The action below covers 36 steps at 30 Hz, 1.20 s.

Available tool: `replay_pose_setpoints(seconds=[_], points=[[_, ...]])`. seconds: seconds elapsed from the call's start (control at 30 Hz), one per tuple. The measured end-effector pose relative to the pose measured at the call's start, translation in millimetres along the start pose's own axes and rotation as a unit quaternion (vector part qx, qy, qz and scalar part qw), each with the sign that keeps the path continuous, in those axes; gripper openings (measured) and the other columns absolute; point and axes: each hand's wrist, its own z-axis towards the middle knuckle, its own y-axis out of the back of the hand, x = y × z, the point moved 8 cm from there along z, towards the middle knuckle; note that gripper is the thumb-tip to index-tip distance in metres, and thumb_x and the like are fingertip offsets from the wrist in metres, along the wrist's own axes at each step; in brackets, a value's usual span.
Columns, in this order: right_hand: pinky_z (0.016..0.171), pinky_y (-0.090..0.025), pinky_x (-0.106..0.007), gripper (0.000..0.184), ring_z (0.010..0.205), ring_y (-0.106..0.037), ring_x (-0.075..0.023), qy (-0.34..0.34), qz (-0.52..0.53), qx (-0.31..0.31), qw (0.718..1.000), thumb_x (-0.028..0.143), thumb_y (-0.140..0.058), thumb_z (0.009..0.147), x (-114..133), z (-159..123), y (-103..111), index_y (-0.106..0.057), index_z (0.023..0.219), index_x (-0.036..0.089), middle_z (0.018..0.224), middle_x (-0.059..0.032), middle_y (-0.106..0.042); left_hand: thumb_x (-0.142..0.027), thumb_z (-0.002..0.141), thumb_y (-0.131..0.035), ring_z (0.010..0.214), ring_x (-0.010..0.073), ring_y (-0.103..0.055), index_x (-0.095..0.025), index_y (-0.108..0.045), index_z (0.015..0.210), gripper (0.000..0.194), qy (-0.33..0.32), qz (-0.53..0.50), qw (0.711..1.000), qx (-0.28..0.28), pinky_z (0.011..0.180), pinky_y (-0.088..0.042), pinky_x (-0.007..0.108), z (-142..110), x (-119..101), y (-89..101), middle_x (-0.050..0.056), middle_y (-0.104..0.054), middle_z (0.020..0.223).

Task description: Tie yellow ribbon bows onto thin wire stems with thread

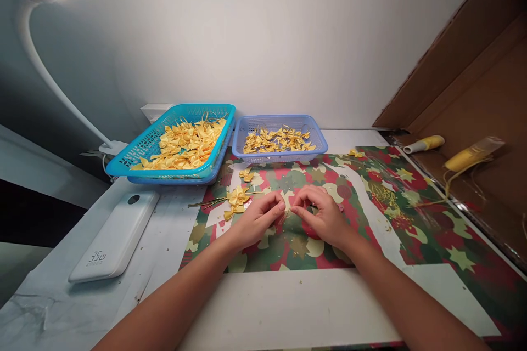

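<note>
My left hand and my right hand face each other over the patterned sheet, a small gap between their fingertips. Both are closed in a pinch, thumb against fingers. Fine pale strands seem to show by the fingertips, too thin and small to name. Left of my left hand lie several yellow ribbon bows, with thin gold cord ties sticking out to the left. A small red and white item lies partly hidden beside them.
A turquoise basket heaped with yellow bows stands back left; a purple-blue basket holds more. A white power bank lies left, below a lamp. Gold scraps and yellow thread spools are right, beside cardboard.
</note>
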Motion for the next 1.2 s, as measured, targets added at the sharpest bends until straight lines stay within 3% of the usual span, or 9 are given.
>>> replay_pose_setpoints(seconds=[0.13, 0.23, 0.37, 0.6, 0.73, 0.83, 0.93, 1.07, 1.2], points=[[0.071, -0.039, -0.032, 0.018, 0.07, -0.053, -0.016, -0.032, 0.042, -0.005, 0.999, 0.025, -0.058, 0.087, -4.1, 1.9, 5.6, -0.052, 0.07, 0.022, 0.073, 0.0006, -0.059, -0.043, 0.093, -0.042, 0.058, 0.01, -0.039, -0.02, -0.043, 0.081, 0.026, 0.007, -0.021, 1.0, 0.0, 0.054, -0.033, 0.022, 0.3, 0.9, -0.6, -0.005, -0.041, 0.065], [0.064, -0.04, -0.03, 0.015, 0.071, -0.054, -0.016, -0.05, 0.06, -0.005, 0.997, 0.024, -0.058, 0.086, -6.6, 2.0, 7.0, -0.055, 0.072, 0.022, 0.076, -0.0004, -0.06, -0.044, 0.09, -0.047, 0.059, 0.0105, -0.038, -0.019, -0.051, 0.087, 0.026, 0.014, 0.047, 0.999, 0.023, 0.053, -0.031, 0.022, -0.5, 1.0, -4.8, -0.004, -0.043, 0.065], [0.061, -0.04, -0.028, 0.017, 0.07, -0.054, -0.0159, -0.049, 0.069, -0.007, 0.996, 0.025, -0.058, 0.085, -7.3, 3.3, 9.5, -0.053, 0.069, 0.022, 0.073, -0.0009, -0.059, -0.04, 0.092, -0.041, 0.06, 0.0112, -0.04, -0.017, -0.049, 0.065, 0.037, -0.007, 0.123, 0.992, 0.015, 0.055, -0.033, 0.023, -0.4, -1.0, -2.2, -0.002, -0.046, 0.063], [0.067, -0.044, -0.029, 0.011, 0.072, -0.054, -0.0155, -0.059, 0.069, 0.062, 0.994, 0.025, -0.063, 0.081, -13.3, 1.7, 0.5, -0.057, 0.073, 0.021, 0.079, -0.0009, -0.062, -0.037, 0.094, -0.034, 0.063, 0.0131, -0.035, -0.019, -0.033, 0.063, 0.036, -0.063, 0.137, 0.986, -0.074, 0.06, -0.03, 0.026, 0.4, -3.9, 18.7, -0.002, -0.036, 0.066], [0.072, -0.046, -0.031, 0.02, 0.08, -0.054, -0.0174, -0.07, 0.076, 0.073, 0.992, 0.029, -0.072, 0.073, -16.3, 0.4, 1.2, -0.057, 0.083, 0.022, 0.088, -0.0014, -0.06, -0.035, 0.095, -0.033, 0.065, 0.014, -0.036, -0.019, -0.033, 0.062, 0.036, -0.075, 0.15, 0.984, -0.063, 0.062, -0.031, 0.027, 0.4, -5.7, 18.2, -0.002, -0.037, 0.065], [0.075, -0.046, -0.031, 0.019, 0.087, -0.056, -0.0183, -0.084, 0.128, 0.064, 0.986, 0.034, -0.065, 0.08, -15.6, -0.1, -0.7, -0.058, 0.095, 0.023, 0.095, -0.0026, -0.06, -0.035, 0.096, -0.032, 0.064, 0.0138, -0.036, -0.019, -0.032, 0.062, 0.037, -0.072, 0.178, 0.98, -0.051, 0.062, -0.03, 0.027, -0.2, -8.5, 16.1, -0.003, -0.037, 0.064], [0.076, -0.047, -0.031, 0.02, 0.088, -0.058, -0.0179, -0.107, 0.22, 0.072, 0.967, 0.035, -0.055, 0.087, -14.1, -1.9, -15.6, -0.058, 0.103, 0.023, 0.1, -0.004, -0.062, -0.036, 0.096, -0.032, 0.063, 0.0139, -0.036, -0.019, -0.032, 0.061, 0.039, -0.078, 0.236, 0.968, -0.028, 0.062, -0.029, 0.027, -0.3, -12.8, 10.6, -0.002, -0.038, 0.061], [0.073, -0.047, -0.03, 0.016, 0.081, -0.057, -0.0158, -0.14, 0.316, 0.037, 0.938, 0.034, -0.058, 0.083, -16.3, -2.5, -31.9, -0.058, 0.091, 0.021, 0.088, -0.0019, -0.061, -0.035, 0.096, -0.032, 0.064, 0.015, -0.037, -0.018, -0.035, 0.061, 0.039, -0.096, 0.311, 0.945, 0.003, 0.062, -0.028, 0.028, 0.4, -16.5, 2.0, -0.002, -0.04, 0.059], [0.063, -0.042, -0.025, 0.009, 0.065, -0.051, -0.0122, -0.17, 0.348, 0.014, 0.922, 0.024, -0.063, 0.072, -21.5, -0.8, -36.9, -0.056, 0.072, 0.02, 0.069, 0.003, -0.055, -0.03, 0.095, -0.034, 0.06, 0.0146, -0.034, -0.018, -0.034, 0.06, 0.037, -0.111, 0.351, 0.93, 0.02, 0.062, -0.027, 0.029, 0.7, -18.0, -3.6, -0.003, -0.036, 0.054]])
